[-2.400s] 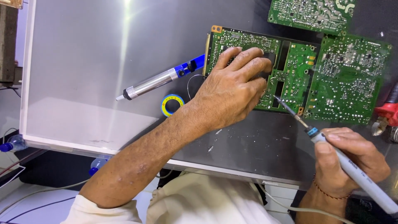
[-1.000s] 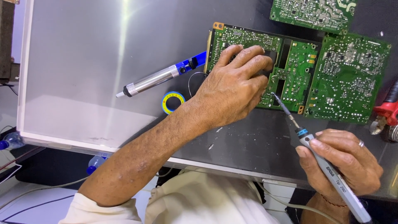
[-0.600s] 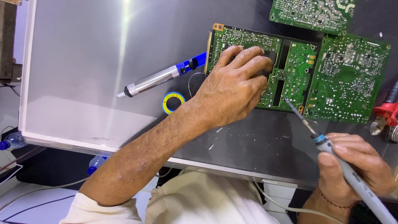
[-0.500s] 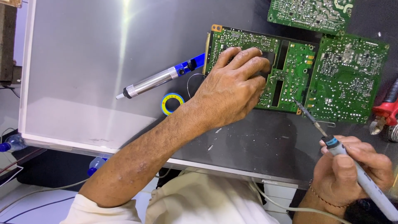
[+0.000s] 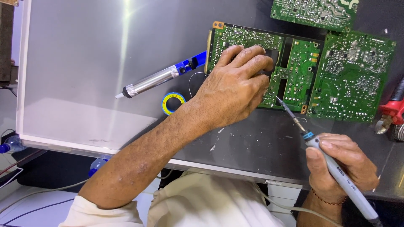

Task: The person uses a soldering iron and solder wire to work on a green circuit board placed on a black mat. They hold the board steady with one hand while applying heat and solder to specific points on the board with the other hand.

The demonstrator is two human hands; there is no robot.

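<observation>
My left hand [image 5: 235, 84] lies palm down on a green circuit board [image 5: 294, 71], fingers spread over its dark cut-out, pressing it flat. My right hand [image 5: 341, 166] grips a grey soldering iron [image 5: 336, 168] like a pen. Its thin metal tip [image 5: 283, 105] points up-left and touches the board's lower edge beside my left fingers. A thin loop of solder wire [image 5: 194, 82] lies by my left wrist.
A second green board [image 5: 351, 75] lies to the right, a third [image 5: 315, 10] at the top. A silver and blue desoldering pump [image 5: 160, 77] and a blue and yellow solder reel [image 5: 173, 103] lie left of my hand. A red tool [image 5: 393, 105] sits far right.
My right hand swung the soldering iron away to the right and lower, then brought its tip back up-left to the board's lower edge. My left hand stayed on the board.
</observation>
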